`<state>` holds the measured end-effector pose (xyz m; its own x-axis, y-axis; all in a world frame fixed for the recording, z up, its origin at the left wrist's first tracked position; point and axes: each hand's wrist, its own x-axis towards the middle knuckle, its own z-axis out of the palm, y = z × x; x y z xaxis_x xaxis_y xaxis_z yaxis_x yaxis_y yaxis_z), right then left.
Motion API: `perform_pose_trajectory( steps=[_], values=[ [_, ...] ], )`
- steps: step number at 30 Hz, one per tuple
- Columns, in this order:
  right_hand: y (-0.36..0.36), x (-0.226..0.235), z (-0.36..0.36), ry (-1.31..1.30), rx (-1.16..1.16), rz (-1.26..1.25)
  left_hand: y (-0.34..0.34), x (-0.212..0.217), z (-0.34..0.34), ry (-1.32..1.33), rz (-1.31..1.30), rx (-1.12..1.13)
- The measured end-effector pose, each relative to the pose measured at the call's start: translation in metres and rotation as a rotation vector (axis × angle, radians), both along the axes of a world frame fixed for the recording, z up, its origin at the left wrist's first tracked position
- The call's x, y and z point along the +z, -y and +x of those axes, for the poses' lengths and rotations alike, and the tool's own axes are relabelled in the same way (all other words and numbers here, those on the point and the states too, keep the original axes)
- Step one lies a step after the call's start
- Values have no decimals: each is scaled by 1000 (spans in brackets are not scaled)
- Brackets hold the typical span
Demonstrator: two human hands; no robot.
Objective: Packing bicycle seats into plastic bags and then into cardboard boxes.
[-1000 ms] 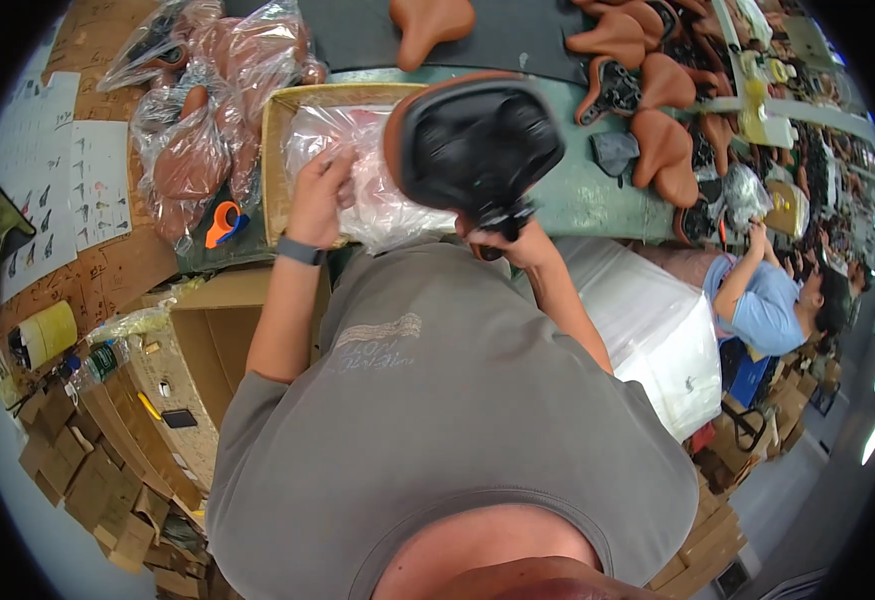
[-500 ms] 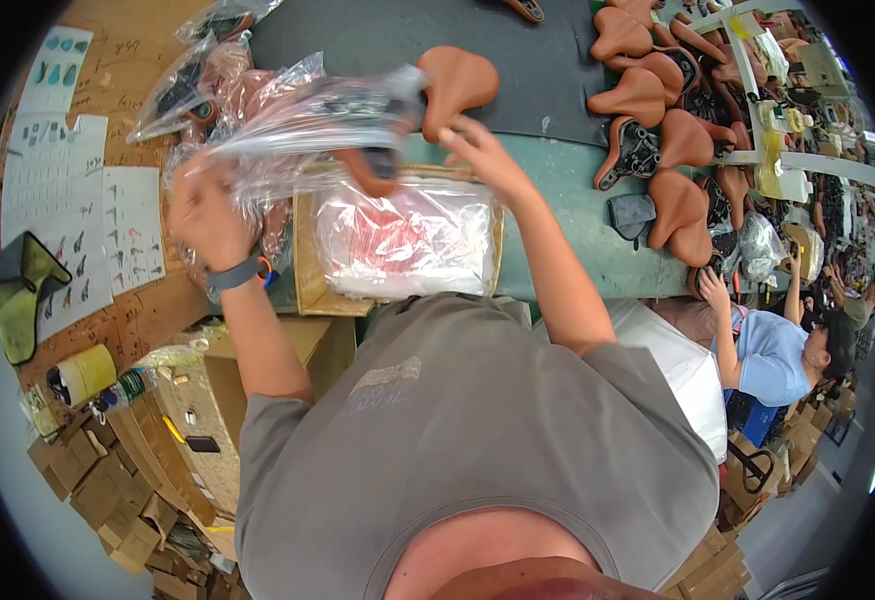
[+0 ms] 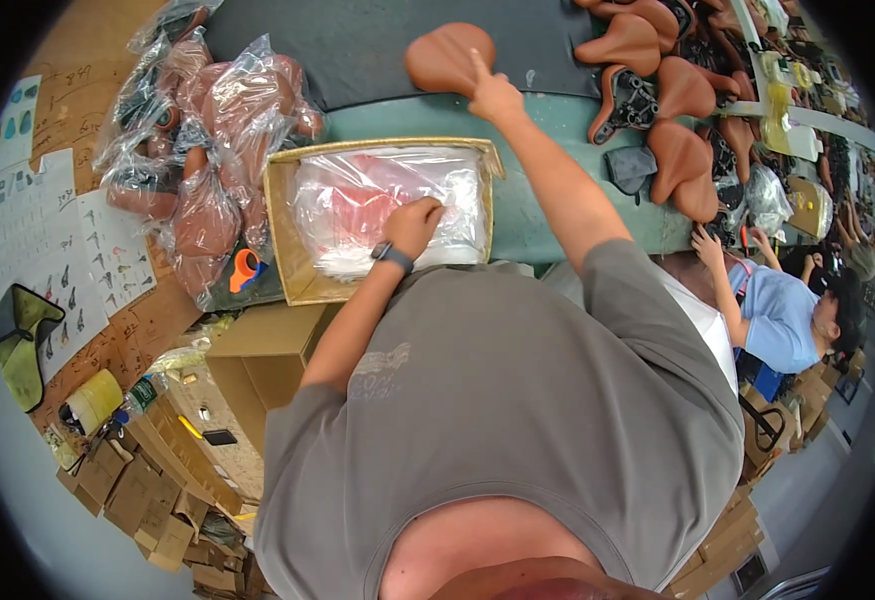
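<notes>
Brown covered the bicycle saddle (image 3: 445, 58) over the black mat (image 3: 317, 50), beyond an open cardboard box (image 3: 283, 235); whether it rested there or was raised, I could not tell. The right hand (image 3: 497, 97) reached to it, forefinger laid straight along its top; how its grip closed underneath was hidden. The left hand (image 3: 414, 226) was at the box, fingers bent over the clear plastic film (image 3: 457, 182) inside; I could not tell whether that grip pinched any of it. Left of the box lay a heap of plastic-wrapped saddles (image 3: 247, 100), an orange ring-shaped piece (image 3: 247, 266) near its lower end. Unwrapped saddles (image 3: 682, 165) crowded the right part of the green table (image 3: 552, 170), just beside a dark grey cloth (image 3: 630, 170).
</notes>
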<state>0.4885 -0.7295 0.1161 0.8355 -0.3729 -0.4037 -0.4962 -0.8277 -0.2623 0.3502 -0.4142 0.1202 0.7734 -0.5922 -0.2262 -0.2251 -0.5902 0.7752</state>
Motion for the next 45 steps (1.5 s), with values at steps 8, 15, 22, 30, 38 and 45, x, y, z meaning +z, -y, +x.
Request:
perform_pose_trajectory(
  steps=[8, 15, 22, 30, 38, 45],
  values=[
    [17, -3, -327, 206, -952, 1240, -2, -123, -24, 7, 90, -5],
    [-52, -6, -515, 154, -1471, 1537, 5, -85, -40, -674, -130, 377],
    [-87, 69, -456, 486, -1114, 1577, -34, -35, -52, -391, -409, 495],
    [-116, 128, -377, 435, -603, 1761, -65, 90, -55, -285, -677, 390],
    [-193, 144, -306, 132, -444, 1892, -47, 78, -85, 117, -474, 459],
    [-198, 171, -301, 253, -564, 1927, -69, 98, -87, 245, -370, 379]
  ],
)
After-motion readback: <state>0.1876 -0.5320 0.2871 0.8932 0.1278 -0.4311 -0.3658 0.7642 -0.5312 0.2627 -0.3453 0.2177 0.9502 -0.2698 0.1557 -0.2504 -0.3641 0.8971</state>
